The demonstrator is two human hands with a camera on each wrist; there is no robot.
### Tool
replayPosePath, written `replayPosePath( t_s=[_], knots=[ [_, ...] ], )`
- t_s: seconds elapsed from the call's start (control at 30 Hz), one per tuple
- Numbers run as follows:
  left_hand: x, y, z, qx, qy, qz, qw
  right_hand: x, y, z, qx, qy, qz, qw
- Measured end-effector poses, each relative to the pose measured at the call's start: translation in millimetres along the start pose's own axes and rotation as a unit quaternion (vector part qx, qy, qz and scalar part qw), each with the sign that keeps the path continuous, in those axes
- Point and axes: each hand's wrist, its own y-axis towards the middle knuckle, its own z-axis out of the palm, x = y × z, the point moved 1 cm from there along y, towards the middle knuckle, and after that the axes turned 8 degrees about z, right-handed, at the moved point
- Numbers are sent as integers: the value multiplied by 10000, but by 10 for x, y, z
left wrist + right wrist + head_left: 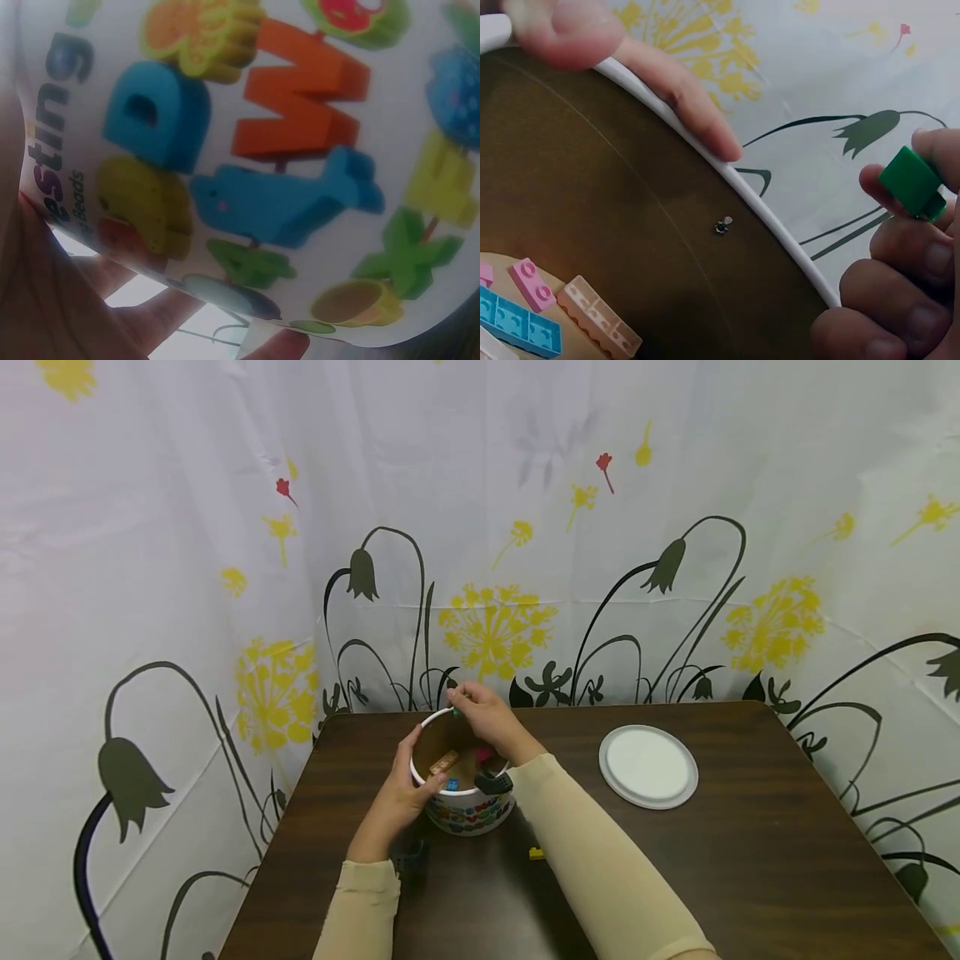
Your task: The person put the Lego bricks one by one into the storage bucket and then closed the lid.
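A round white tub [468,817] with colourful letters and animal shapes printed on its side stands on the table. My left hand [400,795] grips its left side, the thumb over the near rim and the fingers around the outside. Above the far rim my right hand [491,723] pinches a small green toy brick [910,180] between thumb and forefinger, its other fingers curled. On the tub's bottom lie a peach-orange brick [600,319], a blue brick [523,326] and a pink brick [532,285], with parts of others at the view's edge.
A round white lid [648,767] lies on the dark wooden table [750,843] to the right. Close to the right forearm is a small yellow brick [536,853]. A flower-printed curtain [480,510] hangs behind the table's far edge.
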Motion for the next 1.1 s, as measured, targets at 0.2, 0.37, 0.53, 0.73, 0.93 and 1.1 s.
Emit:
replayPosePath(
  t_s=[0.2,0.37,0.53,0.73,0.93,1.1],
  knots=[
    [-17,9,14,-53,8,90,9999,18,-10,-46,265,621,-249,9974],
    [-37,11,19,-65,-63,81,9999,17,-21,-85,206,1006,-307,9942],
    [-18,0,10,-92,-41,113,9999,0,-31,-108,195,1435,-387,9887],
    [-44,-9,9,-146,-64,49,9999,-20,-20,-142,132,2036,-466,9778],
    [-29,-3,12,-125,-89,67,9999,-51,-21,-111,-104,1377,-549,9889],
    [-28,-1,15,-105,-101,1,9999,-46,-89,-59,-355,40,-1028,9941]
  ],
)
